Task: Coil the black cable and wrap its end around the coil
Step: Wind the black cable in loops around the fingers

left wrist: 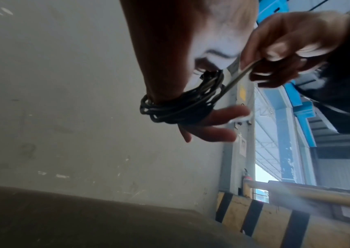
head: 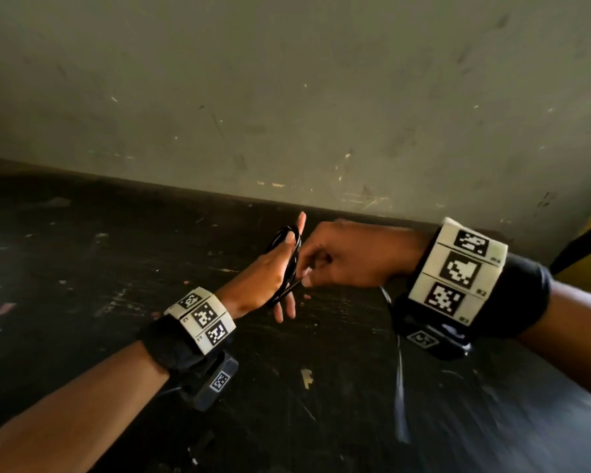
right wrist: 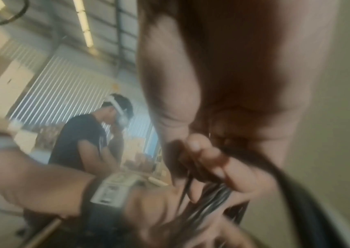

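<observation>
Black cable (left wrist: 178,107) looped round left hand (head: 267,278), fingers straight; right hand (head: 348,257) (just beside) pinches its free end, strand taut between.

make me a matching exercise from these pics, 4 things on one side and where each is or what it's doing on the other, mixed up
Things:
1. cable coil
2. left hand
3. right hand
4. yellow and black striped barrier

States:
A. pinches the loose end of the cable
B. looped around the spread fingers
C. stands past the end of the grey wall
D. fingers straight, serving as the form for the loops

Pairs: 1-B, 2-D, 3-A, 4-C
</observation>
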The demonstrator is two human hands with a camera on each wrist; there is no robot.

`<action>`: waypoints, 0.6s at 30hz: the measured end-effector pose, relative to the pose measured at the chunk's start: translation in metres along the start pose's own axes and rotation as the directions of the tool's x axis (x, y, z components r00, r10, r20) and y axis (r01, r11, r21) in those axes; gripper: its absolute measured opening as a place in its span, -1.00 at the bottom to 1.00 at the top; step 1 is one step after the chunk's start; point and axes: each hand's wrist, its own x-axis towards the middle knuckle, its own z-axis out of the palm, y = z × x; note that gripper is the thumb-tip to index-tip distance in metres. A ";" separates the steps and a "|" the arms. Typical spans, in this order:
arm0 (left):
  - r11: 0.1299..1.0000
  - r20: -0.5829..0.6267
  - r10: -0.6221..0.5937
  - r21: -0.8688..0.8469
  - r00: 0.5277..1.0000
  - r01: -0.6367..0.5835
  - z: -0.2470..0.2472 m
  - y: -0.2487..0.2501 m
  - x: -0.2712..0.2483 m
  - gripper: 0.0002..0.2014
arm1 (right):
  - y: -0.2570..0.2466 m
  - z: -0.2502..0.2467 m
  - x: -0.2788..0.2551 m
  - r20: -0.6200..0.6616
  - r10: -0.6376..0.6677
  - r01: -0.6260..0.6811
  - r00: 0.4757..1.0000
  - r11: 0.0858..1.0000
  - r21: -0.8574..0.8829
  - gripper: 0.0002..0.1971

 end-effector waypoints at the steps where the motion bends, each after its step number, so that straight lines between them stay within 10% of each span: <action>1: 0.999 0.015 -0.030 0.029 0.999 0.029 0.002 -0.001 -0.001 -0.38 | 0.002 -0.006 0.000 -0.027 -0.022 0.021 0.999 0.999 -0.049 -0.80; 8: 0.976 0.208 -0.198 -0.052 0.958 0.213 0.001 -0.003 -0.014 -0.15 | 0.031 -0.044 -0.004 -0.191 -0.155 0.126 0.969 0.980 -0.155 -0.83; 18: 0.894 0.380 0.074 -0.434 0.922 0.107 -0.007 0.018 -0.028 -0.52 | 0.073 0.009 0.011 -0.538 -0.054 0.086 0.841 0.996 0.034 -0.78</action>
